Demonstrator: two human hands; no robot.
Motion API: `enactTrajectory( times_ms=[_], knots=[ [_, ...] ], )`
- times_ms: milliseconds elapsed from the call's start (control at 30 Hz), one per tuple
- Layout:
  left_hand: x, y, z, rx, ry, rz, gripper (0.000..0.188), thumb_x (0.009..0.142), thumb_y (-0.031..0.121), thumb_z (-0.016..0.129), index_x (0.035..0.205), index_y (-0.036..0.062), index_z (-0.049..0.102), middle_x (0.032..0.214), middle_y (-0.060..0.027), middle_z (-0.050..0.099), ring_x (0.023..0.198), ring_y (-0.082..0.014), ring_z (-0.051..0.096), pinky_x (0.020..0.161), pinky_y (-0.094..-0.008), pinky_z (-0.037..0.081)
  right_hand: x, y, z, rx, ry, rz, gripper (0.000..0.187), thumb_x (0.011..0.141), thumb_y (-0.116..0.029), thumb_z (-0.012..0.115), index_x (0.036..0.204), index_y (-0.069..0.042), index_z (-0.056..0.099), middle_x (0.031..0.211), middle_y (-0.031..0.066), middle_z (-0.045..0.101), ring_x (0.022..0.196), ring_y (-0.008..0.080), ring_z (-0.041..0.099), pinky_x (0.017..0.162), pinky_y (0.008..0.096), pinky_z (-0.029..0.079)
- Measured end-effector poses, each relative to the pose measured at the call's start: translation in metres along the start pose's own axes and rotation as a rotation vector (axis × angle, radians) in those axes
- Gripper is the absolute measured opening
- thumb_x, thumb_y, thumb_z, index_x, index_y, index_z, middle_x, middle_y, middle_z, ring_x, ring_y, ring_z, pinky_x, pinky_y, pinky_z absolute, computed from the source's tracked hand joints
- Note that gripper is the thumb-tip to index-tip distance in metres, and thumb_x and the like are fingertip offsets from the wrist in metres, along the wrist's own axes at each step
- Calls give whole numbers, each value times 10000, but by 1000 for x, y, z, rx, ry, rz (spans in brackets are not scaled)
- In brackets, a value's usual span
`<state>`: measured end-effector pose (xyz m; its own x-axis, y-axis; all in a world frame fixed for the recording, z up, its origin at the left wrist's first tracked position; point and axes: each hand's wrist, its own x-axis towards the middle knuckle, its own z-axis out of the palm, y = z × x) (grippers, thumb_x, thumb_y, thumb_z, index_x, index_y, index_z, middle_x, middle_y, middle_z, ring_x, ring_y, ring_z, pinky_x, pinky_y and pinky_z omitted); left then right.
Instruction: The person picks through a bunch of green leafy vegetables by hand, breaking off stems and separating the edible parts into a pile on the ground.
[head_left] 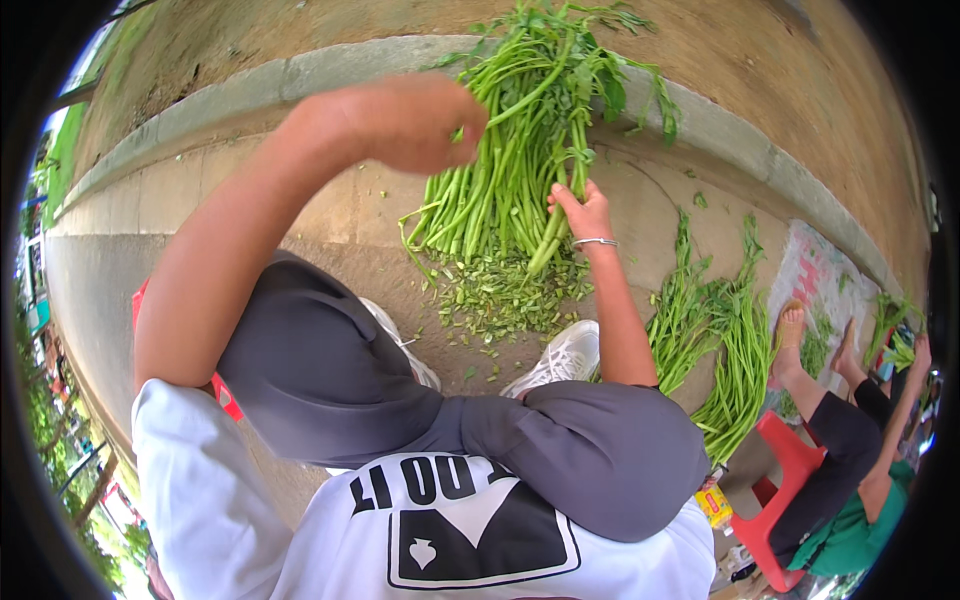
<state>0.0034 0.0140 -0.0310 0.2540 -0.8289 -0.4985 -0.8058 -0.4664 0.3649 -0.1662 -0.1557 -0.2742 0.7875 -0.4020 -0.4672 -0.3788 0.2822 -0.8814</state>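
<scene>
A big pile of long-stemmed leafy greens point(500, 170) lies before me, leaves at the far end and cut ends toward my feet. At its left edge is my left hand point(425, 125), raised and blurred by motion. Its fingers are curled closed, with a bit of green stem showing between them. On the pile's right side, my right hand point(585, 212) grips a small bunch of thicker stems point(548, 245), thumb on top. A metal bracelet point(596, 241) circles that wrist. Chopped stem pieces point(500, 302) are scattered below the pile.
A low concrete kerb point(270, 85) curves behind the pile, with bare soil point(750, 60) beyond. More greens point(715, 340) lie to the right. Farther right, a person in green point(870, 520) sits by a red plastic stool point(785, 490). My white shoes point(560, 358) flank the cuttings.
</scene>
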Motion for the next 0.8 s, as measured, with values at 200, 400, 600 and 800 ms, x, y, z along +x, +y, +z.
enactTrajectory(
  times_ms=[200,400,600,800],
  knots=[
    [2,-55,-5,-71,220,-154,258,825,235,554,968,24,588,817,-150,620,705,-223,600,661,-356,479,-1,3,-2,-211,46,-101,494,741,-200,678,1100,40,437,870,116,598,773,182,579,728,298,467],
    [23,-120,102,-587,-7,-601,322,825,265,564,995,-8,584,897,-145,625,656,-165,616,539,-303,519,-12,33,-13,-428,192,-163,778,724,-230,666,1297,78,239,1267,262,363,1153,330,411,941,397,353],
    [46,-130,165,-485,-124,-574,347,703,237,666,924,-23,598,813,-153,621,638,-209,611,475,-298,512,-89,45,-33,-577,228,-380,584,792,-90,591,1292,5,305,1252,180,415,1074,244,488,849,336,426],
    [44,-128,213,-152,-302,-415,331,627,187,706,914,48,616,873,-127,629,751,-268,610,625,-345,506,-173,95,-17,-344,121,-102,331,798,-39,553,1119,12,490,941,88,584,688,106,575,615,237,465]
  ],
)
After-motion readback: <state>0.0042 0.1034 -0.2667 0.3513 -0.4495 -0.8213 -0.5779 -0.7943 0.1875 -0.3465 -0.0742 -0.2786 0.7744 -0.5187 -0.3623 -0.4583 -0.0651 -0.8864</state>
